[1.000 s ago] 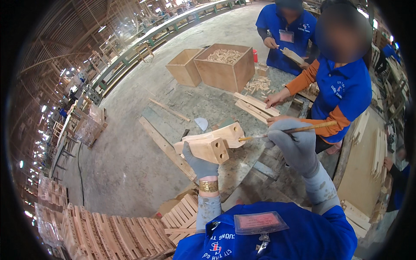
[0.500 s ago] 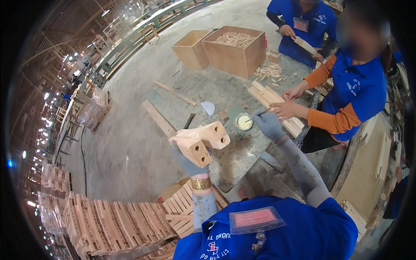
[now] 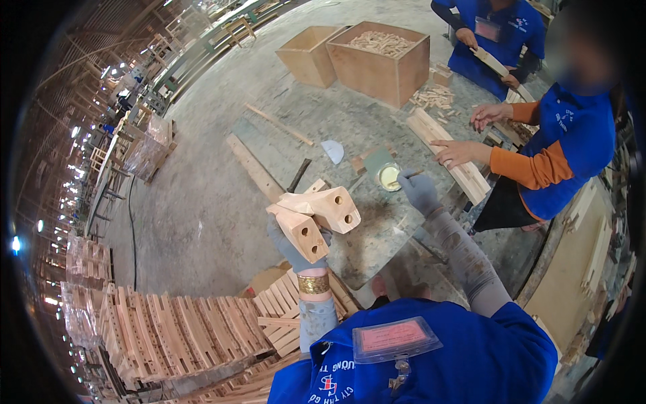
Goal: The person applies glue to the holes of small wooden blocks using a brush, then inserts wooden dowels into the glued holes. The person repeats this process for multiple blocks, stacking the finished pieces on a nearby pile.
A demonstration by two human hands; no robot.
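Note:
My left hand (image 3: 288,249), in a grey glove, is closed around two pale wooden chair-leg-like pieces (image 3: 311,237). Each one's near end shows two drilled holes. In my gloved right hand (image 3: 421,195) is a thin glue stick or brush (image 3: 414,174); its tip is in or over a jar of pale yellow liquid (image 3: 388,178). That jar stands on the worktable (image 3: 367,252), right of the wooden pieces. What the stick's far end looks like cannot be made out.
Across the table a co-worker's hands (image 3: 457,153) are at several wooden bars (image 3: 449,158); another person holds a wooden piece (image 3: 490,62). A box of dowels (image 3: 380,67) stands beyond. Stacked wooden parts (image 3: 182,333) lie at lower left, a dark tool (image 3: 299,175) beyond my left hand.
The whole view has shifted slightly. My right hand still has the stick at the jar, and my left keeps its hold. One of the co-worker's hands has lifted away from the wooden bars.

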